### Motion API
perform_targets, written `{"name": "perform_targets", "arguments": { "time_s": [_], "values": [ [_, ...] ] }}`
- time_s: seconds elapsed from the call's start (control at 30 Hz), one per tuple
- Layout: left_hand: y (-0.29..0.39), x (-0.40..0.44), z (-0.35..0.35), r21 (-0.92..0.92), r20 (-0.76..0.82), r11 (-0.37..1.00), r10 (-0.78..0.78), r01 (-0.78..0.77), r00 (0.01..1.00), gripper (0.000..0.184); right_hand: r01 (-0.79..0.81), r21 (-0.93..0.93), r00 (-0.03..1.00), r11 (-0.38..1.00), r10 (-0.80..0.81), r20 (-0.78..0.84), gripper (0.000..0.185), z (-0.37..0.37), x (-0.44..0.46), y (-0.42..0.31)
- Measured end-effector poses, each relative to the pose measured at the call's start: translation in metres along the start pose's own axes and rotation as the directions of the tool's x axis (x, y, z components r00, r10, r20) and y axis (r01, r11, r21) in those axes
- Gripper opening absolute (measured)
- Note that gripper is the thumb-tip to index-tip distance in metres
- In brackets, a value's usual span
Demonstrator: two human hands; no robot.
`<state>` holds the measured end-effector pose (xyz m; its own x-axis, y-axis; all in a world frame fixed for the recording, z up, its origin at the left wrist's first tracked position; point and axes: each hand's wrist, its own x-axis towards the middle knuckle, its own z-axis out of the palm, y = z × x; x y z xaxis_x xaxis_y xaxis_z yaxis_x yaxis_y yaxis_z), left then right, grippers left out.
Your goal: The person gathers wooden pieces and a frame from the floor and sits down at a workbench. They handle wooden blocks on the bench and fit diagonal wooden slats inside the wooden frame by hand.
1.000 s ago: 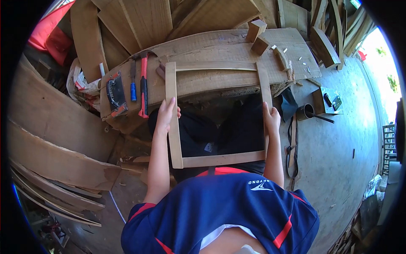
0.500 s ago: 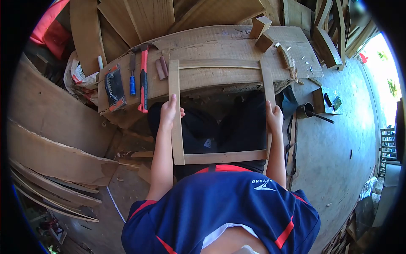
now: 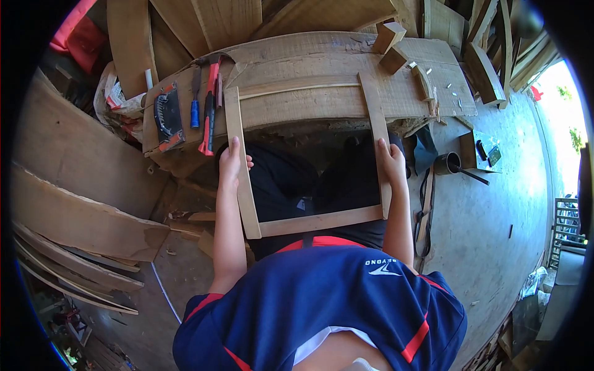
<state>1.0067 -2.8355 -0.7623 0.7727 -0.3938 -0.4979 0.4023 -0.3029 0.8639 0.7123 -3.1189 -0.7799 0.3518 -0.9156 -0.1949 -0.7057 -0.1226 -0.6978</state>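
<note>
A rectangular wooden frame (image 3: 312, 222) is held over my lap, its far end reaching over the workbench. My left hand (image 3: 231, 163) is closed around the left side piece, with the thumb on top. On the opposite side piece, my right hand (image 3: 391, 162) grips in the same way. Left of the frame, a claw hammer (image 3: 210, 108) with a red and black handle lies on the bench. Beside it are a blue-handled chisel (image 3: 195, 105) and a dark tool with red ends (image 3: 167, 117), whose kind I cannot make out.
The wooden workbench (image 3: 297, 49) bears small wood blocks (image 3: 393, 59) at its right. A dark cup with a stick (image 3: 447, 163) stands on the floor to the right, near a box (image 3: 484, 151). Curved boards (image 3: 80, 210) are stacked at the left. More boards (image 3: 229, 21) lean behind the bench.
The frame has shifted left and now sits tilted, its right side higher in view. Both hands moved left with it, keeping their grip. The frame's far left corner now covers the brown pieces beside the hammer.
</note>
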Motion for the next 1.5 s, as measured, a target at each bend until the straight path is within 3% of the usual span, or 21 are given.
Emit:
{"name": "perform_targets", "arguments": {
  "time_s": [0.07, 0.17, 0.27, 0.33, 0.37, 0.4, 0.43, 0.47, 0.5, 0.57, 0.67, 0.7, 0.77, 0.9, 1.17, 1.33, 1.37, 1.4, 1.43, 1.47, 1.5],
  "values": [
    [-0.001, 0.002, 0.006, -0.012, 0.031, 1.000, 0.000, 0.000, 1.000, 0.050, -0.008, 0.000, 1.000, 1.000, 0.008, 0.002, 0.056, -0.005, -0.006, 0.010],
    [-0.003, 0.005, 0.016, -0.013, 0.071, 1.000, 0.005, -0.004, 0.997, 0.049, 0.002, 0.015, 0.984, 1.000, 0.001, -0.180, 0.054, -0.010, -0.022, 0.010],
    [-0.003, 0.007, 0.022, 0.016, 0.078, 1.000, 0.010, -0.011, 0.997, 0.050, 0.010, -0.068, 0.971, 0.998, -0.026, -0.238, 0.054, -0.012, -0.027, 0.013],
    [-0.006, 0.010, 0.023, 0.112, 0.044, 0.988, 0.105, -0.110, 0.993, 0.053, -0.037, -0.046, 0.974, 0.998, 0.026, -0.224, 0.051, -0.013, -0.032, 0.003],
    [-0.005, 0.014, 0.018, 0.247, 0.004, 0.968, 0.035, -0.035, 0.999, 0.050, 0.040, -0.139, 0.947, 0.990, -0.081, -0.310, 0.049, -0.012, -0.030, 0.001],
    [0.002, 0.011, 0.019, 0.247, 0.003, 0.969, 0.035, -0.034, 0.999, 0.050, 0.106, -0.237, 0.903, 0.966, -0.193, -0.384, 0.047, -0.011, -0.028, -0.001],
    [0.015, 0.004, 0.021, 0.562, -0.112, 0.812, 0.263, -0.157, 0.958, 0.047, 0.106, -0.237, 0.903, 0.966, -0.193, -0.383, 0.047, -0.012, -0.024, -0.008],
    [0.023, 0.000, 0.023, 0.820, -0.136, 0.542, 0.500, -0.187, 0.856, 0.045, 0.249, -0.274, 0.866, 0.929, -0.340, -0.366, 0.045, -0.014, -0.016, -0.016],
    [0.028, 0.003, 0.024, 0.820, -0.136, 0.541, 0.500, -0.187, 0.855, 0.045, 0.385, -0.307, 0.808, 0.870, -0.478, -0.343, 0.045, -0.017, -0.007, -0.027],
    [0.043, 0.019, 0.031, 0.762, 0.023, 0.335, 0.841, -0.555, 0.540, 0.045, 0.507, -0.353, 0.747, 0.786, -0.605, -0.276, 0.044, -0.018, 0.017, -0.048],
    [0.053, 0.051, 0.052, 0.770, 0.137, 0.214, 0.864, -0.601, 0.484, 0.054, 0.563, -0.284, 0.756, 0.776, -0.623, -0.201, 0.044, -0.007, 0.056, -0.080],
    [0.050, 0.060, 0.059, 0.769, 0.138, 0.213, 0.865, -0.603, 0.482, 0.054, 0.554, -0.412, 0.732, 0.724, -0.659, -0.174, 0.046, 0.002, 0.069, -0.085],
    [0.042, 0.074, 0.071, 0.870, 0.281, 0.014, 0.808, -0.494, 0.518, 0.059, 0.533, -0.532, 0.707, 0.657, -0.692, -0.146, 0.048, 0.017, 0.089, -0.084],
    [0.037, 0.067, 0.082, 0.927, 0.249, -0.011, 0.767, -0.376, 0.592, 0.057, 0.528, -0.582, 0.723, 0.619, -0.687, -0.075, 0.051, 0.031, 0.100, -0.079],
    [0.035, 0.063, 0.075, 0.899, 0.283, 0.006, 0.756, -0.439, 0.590, 0.052, 0.564, -0.492, 0.739, 0.664, -0.671, -0.058, 0.050, 0.026, 0.090, -0.068],
    [0.032, 0.049, 0.073, 0.909, 0.345, -0.100, 0.725, -0.405, 0.596, 0.050, 0.641, -0.577, 0.667, 0.505, -0.739, 0.095, 0.051, 0.018, 0.061, -0.076],
    [0.034, 0.049, 0.073, 0.853, 0.422, -0.126, 0.737, -0.507, 0.528, 0.050, 0.669, -0.627, 0.627, 0.400, -0.756, 0.187, 0.053, 0.015, 0.059, -0.080],
    [0.037, 0.049, 0.073, 0.785, 0.491, -0.155, 0.746, -0.600, 0.450, 0.051, 0.667, -0.628, 0.628, 0.400, -0.756, 0.185, 0.053, 0.017, 0.061, -0.079],
    [0.041, 0.048, 0.075, 0.784, 0.492, -0.157, 0.746, -0.600, 0.448, 0.051, 0.790, -0.483, 0.540, 0.378, -0.803, 0.253, 0.054, 0.019, 0.066, -0.081],
    [0.044, 0.048, 0.078, 0.629, 0.577, -0.081, 0.715, -0.773, 0.395, 0.052, 0.884, -0.320, 0.437, 0.342, -0.848, 0.301, 0.056, 0.022, 0.071, -0.083],
    [0.046, 0.050, 0.081, 0.440, 0.648, 0.006, 0.690, -0.898, 0.322, 0.053, 0.884, -0.319, 0.437, 0.343, -0.849, 0.298, 0.056, 0.024, 0.072, -0.089]
  ]
}}
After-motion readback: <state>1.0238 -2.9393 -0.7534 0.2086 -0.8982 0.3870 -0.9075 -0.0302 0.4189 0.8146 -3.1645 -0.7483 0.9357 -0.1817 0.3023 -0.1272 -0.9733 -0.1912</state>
